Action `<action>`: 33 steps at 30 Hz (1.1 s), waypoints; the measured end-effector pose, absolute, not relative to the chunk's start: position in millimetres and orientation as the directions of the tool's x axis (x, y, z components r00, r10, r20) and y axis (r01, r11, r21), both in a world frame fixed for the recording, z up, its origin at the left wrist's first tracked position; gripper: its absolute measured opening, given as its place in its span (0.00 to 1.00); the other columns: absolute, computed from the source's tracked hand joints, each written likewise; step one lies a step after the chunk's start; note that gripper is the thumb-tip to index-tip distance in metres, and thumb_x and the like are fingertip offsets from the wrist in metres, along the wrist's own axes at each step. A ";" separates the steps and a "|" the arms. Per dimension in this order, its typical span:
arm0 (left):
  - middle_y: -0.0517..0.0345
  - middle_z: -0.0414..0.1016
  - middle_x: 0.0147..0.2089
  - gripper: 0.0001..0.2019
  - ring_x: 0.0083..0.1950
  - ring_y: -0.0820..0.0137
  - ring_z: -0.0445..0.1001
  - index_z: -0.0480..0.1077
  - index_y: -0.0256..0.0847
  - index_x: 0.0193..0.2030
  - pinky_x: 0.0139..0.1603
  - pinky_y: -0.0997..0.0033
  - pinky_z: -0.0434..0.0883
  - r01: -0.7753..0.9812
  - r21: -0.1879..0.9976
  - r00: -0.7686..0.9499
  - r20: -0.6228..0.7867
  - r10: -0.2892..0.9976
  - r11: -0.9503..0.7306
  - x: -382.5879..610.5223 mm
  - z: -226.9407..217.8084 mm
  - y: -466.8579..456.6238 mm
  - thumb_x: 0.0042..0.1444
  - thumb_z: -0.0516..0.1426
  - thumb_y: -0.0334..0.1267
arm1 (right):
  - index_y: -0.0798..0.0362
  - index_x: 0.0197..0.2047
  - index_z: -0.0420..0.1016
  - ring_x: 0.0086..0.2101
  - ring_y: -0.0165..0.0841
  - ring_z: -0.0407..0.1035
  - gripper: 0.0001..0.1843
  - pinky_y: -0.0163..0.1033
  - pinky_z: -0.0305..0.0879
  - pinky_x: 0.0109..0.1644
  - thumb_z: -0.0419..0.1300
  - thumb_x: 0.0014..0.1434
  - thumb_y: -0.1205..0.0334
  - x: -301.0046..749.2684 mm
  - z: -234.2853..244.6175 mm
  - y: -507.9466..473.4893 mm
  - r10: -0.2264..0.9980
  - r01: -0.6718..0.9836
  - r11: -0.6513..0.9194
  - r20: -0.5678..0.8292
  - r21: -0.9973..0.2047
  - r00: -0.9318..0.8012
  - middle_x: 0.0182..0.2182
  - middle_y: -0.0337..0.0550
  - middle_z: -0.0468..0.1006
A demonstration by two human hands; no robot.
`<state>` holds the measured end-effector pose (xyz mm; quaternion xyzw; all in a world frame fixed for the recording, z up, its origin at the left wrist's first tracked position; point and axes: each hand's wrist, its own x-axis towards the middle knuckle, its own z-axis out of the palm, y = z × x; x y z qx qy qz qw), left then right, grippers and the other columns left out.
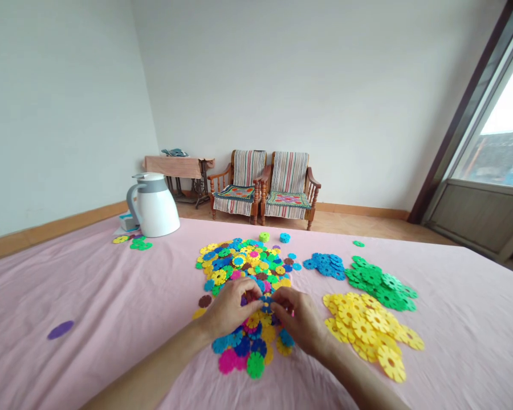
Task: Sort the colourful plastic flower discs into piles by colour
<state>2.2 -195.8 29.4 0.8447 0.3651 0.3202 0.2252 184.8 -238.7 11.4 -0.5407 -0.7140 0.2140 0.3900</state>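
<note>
Between my two hands, above a mixed heap of notched plastic discs (pixel 222 277), is a dark blue notched disc (pixel 267 304). My left hand (pixel 233 304) pinches its left edge with thumb and fingers. On the other edge, my right hand (pixel 301 316) closes its fingertips. A small yellow patch shows at the disc's middle; whether it is a second piece or a hole I cannot tell. Below the hands lie more loose discs, among them a green disc (pixel 255 364) and a pink disc (pixel 228 361).
To the right lie piles of yellow discs (pixel 363 327), green discs (pixel 374 279) and blue discs (pixel 325 265). A white jug (pixel 157 208) stands at the back left. A purple disc (pixel 60 329) lies alone on the pink cloth (pixel 123 319). Two wooden chairs (pixel 288 188) stand beyond the table.
</note>
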 end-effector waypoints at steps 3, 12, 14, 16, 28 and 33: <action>0.56 0.74 0.40 0.06 0.44 0.66 0.71 0.72 0.42 0.39 0.47 0.67 0.67 0.500 0.557 0.499 0.441 0.746 -0.663 -0.6 26.1 -190.1 0.54 0.58 0.37 | 0.52 0.25 0.72 0.22 0.28 0.66 0.09 0.31 0.55 0.25 0.53 0.52 0.63 201.7 11.3 -227.7 0.953 0.700 0.208 0.302 -0.683 0.012 0.19 0.36 0.73; 0.55 0.74 0.49 0.19 0.52 0.62 0.67 0.70 0.47 0.51 0.55 0.57 0.62 0.566 0.405 0.552 0.461 0.695 -0.718 -6.4 7.9 -173.9 0.50 0.62 0.36 | 0.56 0.41 0.73 0.33 0.37 0.76 0.16 0.37 0.65 0.35 0.50 0.54 0.59 284.8 8.5 -196.1 0.842 0.684 -0.114 0.295 -0.720 0.451 0.30 0.49 0.81; 0.55 0.75 0.47 0.17 0.51 0.62 0.67 0.72 0.46 0.49 0.54 0.57 0.63 0.561 0.394 0.560 0.467 0.684 -0.728 -5.7 7.5 -174.1 0.51 0.61 0.35 | 0.55 0.41 0.73 0.34 0.38 0.76 0.16 0.38 0.65 0.37 0.51 0.54 0.58 285.4 8.6 -198.5 0.835 0.684 -0.114 0.304 -0.721 0.459 0.33 0.49 0.81; 0.55 0.76 0.45 0.13 0.49 0.62 0.68 0.73 0.46 0.47 0.53 0.58 0.64 0.560 0.380 0.564 0.475 0.675 -0.736 -5.4 9.5 -174.8 0.54 0.59 0.34 | 0.54 0.39 0.73 0.32 0.36 0.75 0.14 0.37 0.65 0.36 0.51 0.54 0.59 277.7 8.5 -202.5 0.852 0.685 -0.066 0.316 -0.725 0.417 0.32 0.47 0.81; 0.58 0.76 0.34 0.08 0.38 0.69 0.72 0.75 0.43 0.37 0.40 0.73 0.68 0.440 0.527 0.588 0.442 0.677 -0.727 6.6 27.0 -202.4 0.59 0.54 0.37 | 0.50 0.29 0.72 0.24 0.29 0.65 0.08 0.33 0.58 0.28 0.52 0.55 0.64 184.0 17.3 -242.8 0.906 0.645 0.401 0.385 -0.650 -0.176 0.23 0.36 0.74; 0.56 0.78 0.37 0.08 0.40 0.68 0.74 0.75 0.43 0.40 0.42 0.70 0.69 0.448 0.575 0.495 0.478 0.726 -0.684 1.0 29.4 -195.1 0.58 0.55 0.38 | 0.51 0.20 0.65 0.20 0.28 0.62 0.11 0.33 0.51 0.23 0.52 0.54 0.63 196.8 13.9 -236.6 0.937 0.774 0.265 0.342 -0.575 -0.067 0.17 0.36 0.70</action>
